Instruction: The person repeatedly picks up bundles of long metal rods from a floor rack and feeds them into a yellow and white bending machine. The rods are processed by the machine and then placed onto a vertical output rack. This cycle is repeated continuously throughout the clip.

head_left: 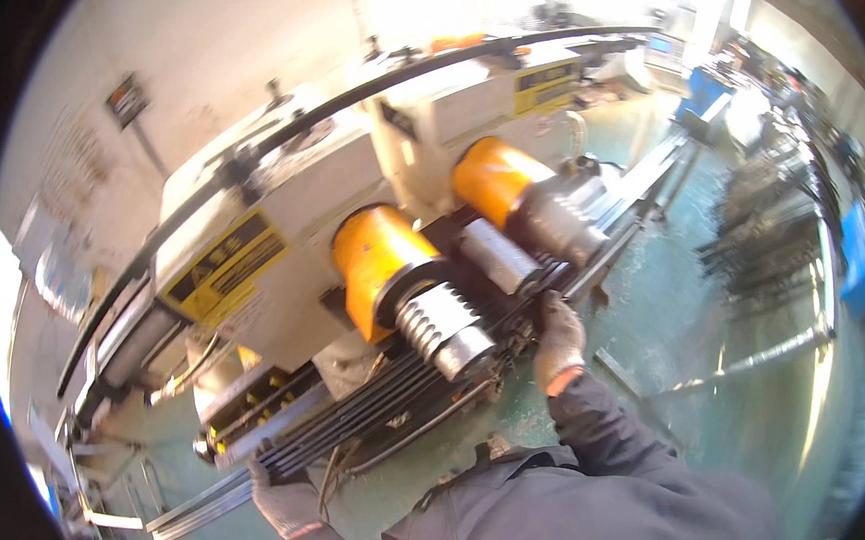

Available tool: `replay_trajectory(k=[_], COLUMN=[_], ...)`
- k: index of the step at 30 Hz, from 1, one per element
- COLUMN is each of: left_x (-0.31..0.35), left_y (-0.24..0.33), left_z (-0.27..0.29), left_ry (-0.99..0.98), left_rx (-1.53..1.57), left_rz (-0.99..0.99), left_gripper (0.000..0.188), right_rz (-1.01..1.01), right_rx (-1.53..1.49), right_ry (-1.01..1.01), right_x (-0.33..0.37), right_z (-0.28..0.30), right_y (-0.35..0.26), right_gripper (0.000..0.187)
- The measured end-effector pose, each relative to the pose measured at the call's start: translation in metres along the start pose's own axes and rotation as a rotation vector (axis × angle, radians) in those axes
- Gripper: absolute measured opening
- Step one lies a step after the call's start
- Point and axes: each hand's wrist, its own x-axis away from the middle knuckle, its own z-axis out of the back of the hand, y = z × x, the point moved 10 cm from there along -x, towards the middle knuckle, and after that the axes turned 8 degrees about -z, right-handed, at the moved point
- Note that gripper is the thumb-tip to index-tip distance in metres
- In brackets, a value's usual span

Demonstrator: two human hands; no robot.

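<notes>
In the head view, I have the left hand [284,501], in a pale knitted glove, against long, slim, straight dark metal bars [343,422]; I cannot tell whether it grips. The bars run past a ridged steel cylinder [440,320] with a smooth orange sleeve [380,259]. The right hand [560,339], gloved alike, reaches the bars farther right, its grasp unclear. A blue boxy shape [859,262] blurs, contents unreadable.

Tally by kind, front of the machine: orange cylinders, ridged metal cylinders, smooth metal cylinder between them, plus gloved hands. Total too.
Orange cylinders: 2
Ridged metal cylinders: 2
Smooth metal cylinder: 1
Gloved hands, left and right: 2
Total: 7
Long bars left out: too tightly bunched to count.
</notes>
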Motion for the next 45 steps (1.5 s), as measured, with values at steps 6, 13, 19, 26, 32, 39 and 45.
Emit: replay_trajectory(k=[6,13,19,26,32,39,45], left_x=[-0.015,0.028,0.045,-0.035,-0.127,-0.178,-0.166], left_y=[0.048,-0.02,-0.029,0.141,0.33,0.421,0.402], left_z=[0.018,-0.029,-0.033,0.075,0.197,0.264,0.25], left_ry=[-0.021,-0.091,-0.067,0.09,0.17,0.229,0.074], left_rx=[-0.128,-0.057,0.083,0.138,0.057,-0.184,-0.244], left_rz=[-0.1,-0.033,0.121,-0.129,-0.302,-0.336,-0.243], left_gripper=[0.039,0.043,0.037,0.041,0.04,0.041,0.046], right_rz=[0.46,-0.402,-0.283,-0.591,0.028,-0.474,-0.33], right_rx=[0.695,-0.148,0.152,0.198,1.489,0.897,1.229], right_ry=[-0.235,-0.29,-0.568,-0.427,-0.821,-0.515,-0.511], right_x=[0.008,-0.005,0.02,0.065,0.12,0.211,0.232], right_z=[0.033,0.046,0.011,0.072,0.107,0.187,0.162], right_y=[0.057,0.159,0.188,0.283,0.372,0.379,0.274], right_gripper=[0.026,0.027,0.032,0.022,0.02,0.028,0.014])
